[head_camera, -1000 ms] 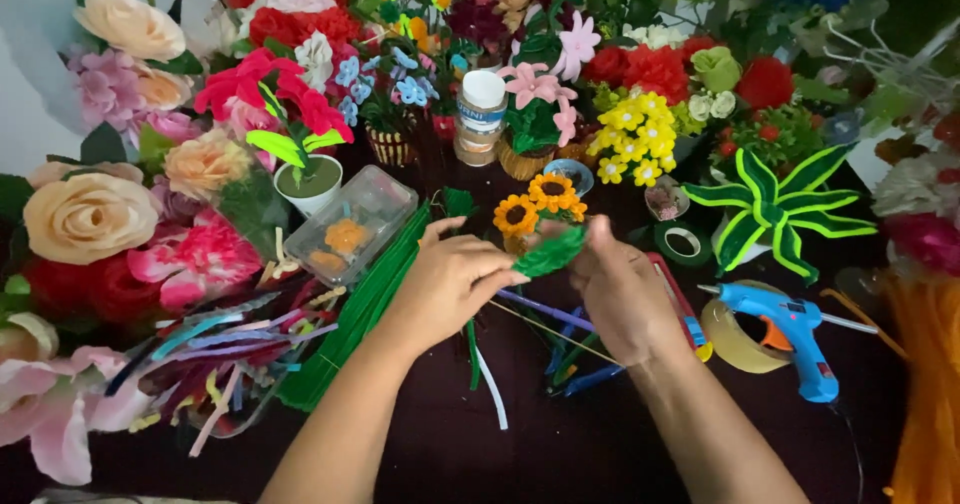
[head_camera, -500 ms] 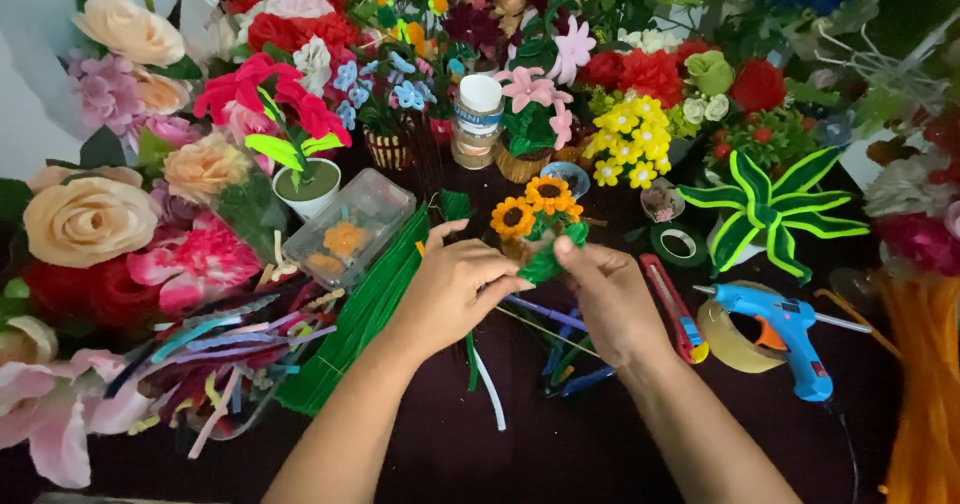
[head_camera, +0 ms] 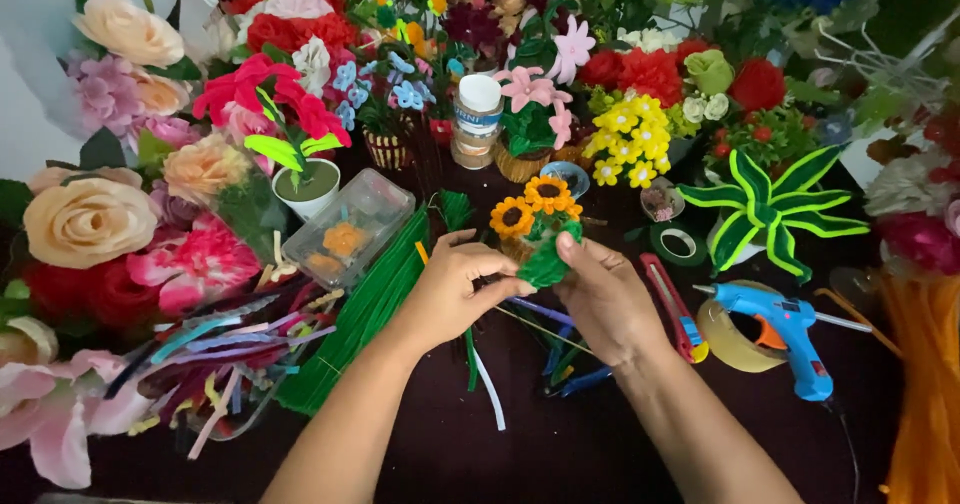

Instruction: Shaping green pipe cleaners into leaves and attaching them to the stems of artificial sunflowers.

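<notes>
Both hands meet over the middle of a dark table. My left hand point(head_camera: 455, 289) pinches the lower part of a fuzzy green pipe-cleaner leaf point(head_camera: 548, 260). My right hand point(head_camera: 600, 299) grips the same leaf from the right, thumb on top. The leaf sits against a small pipe-cleaner bunch of orange sunflowers point(head_camera: 535, 204) just beyond my fingers. A long bundle of green pipe cleaners point(head_camera: 365, 309) lies beside my left wrist.
Artificial flowers crowd the left side and back. A clear plastic box point(head_camera: 350, 226) with orange pieces sits left of the hands, a white-lidded jar point(head_camera: 478, 119) behind. On the right lie a red utility knife point(head_camera: 672, 306), a blue glue gun point(head_camera: 780, 329), a tape roll point(head_camera: 722, 336) and orange pipe cleaners point(head_camera: 925, 384).
The hands have drawn closer together around the green leaf and brought it up against the sunflower bunch; my right thumb now rests on top of it.
</notes>
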